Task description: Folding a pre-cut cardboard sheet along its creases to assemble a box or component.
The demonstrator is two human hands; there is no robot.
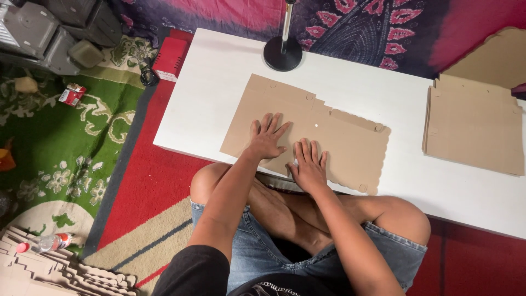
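1. Left hand [267, 138] – fingers spread wide, palm flat on the cardboard sheet [307, 131].
2. Right hand [309, 162] – fingers together, flat, pressing the sheet's near edge.
3. Sheet lies unfolded at the table's [219, 71] near edge; a stack [474, 129] sits toward the right end.

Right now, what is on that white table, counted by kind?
Flat cardboard sheet under both hands: 1
Stack of flat cardboard blanks: 1
Black round stand base: 1
Hands pressing on the sheet, left and right: 2
Total: 5
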